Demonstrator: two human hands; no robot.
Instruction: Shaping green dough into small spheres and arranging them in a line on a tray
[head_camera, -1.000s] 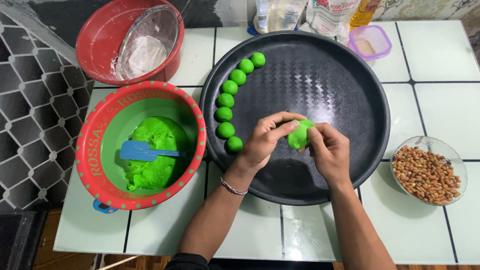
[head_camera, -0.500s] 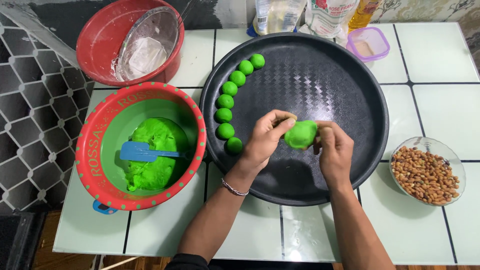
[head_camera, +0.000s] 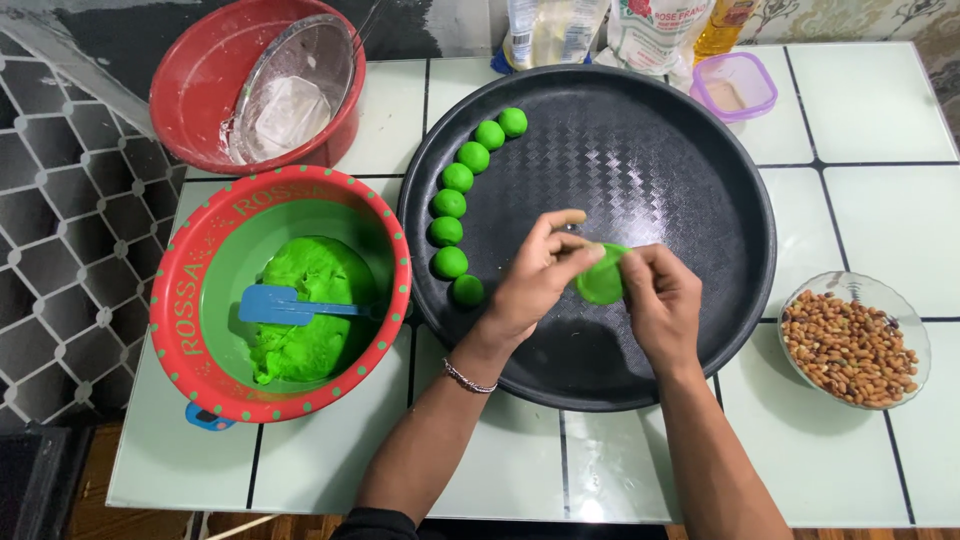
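Note:
Both my hands meet over a large round black tray (head_camera: 690, 180). My left hand (head_camera: 535, 275) and my right hand (head_camera: 662, 300) pinch one flattened green dough piece (head_camera: 601, 281) between their fingertips, held just above the tray. Several green dough balls (head_camera: 449, 203) lie in a curved row along the tray's left side. To the left stands a red bowl with a green inside (head_camera: 180, 300), holding a mass of green dough (head_camera: 305, 345) and a blue spatula (head_camera: 285, 305).
A glass bowl of peanuts (head_camera: 850, 345) sits at the right. At the back left a red basin (head_camera: 200, 90) holds a metal sieve (head_camera: 295, 85). A small purple-rimmed container (head_camera: 737, 85), bags and bottles stand at the table's far edge. The tiled table (head_camera: 870, 130) ends near me.
The dough in my hands has gone from a rounded lump to a flat disc. My fingers have shifted around its edge. Nothing else has moved.

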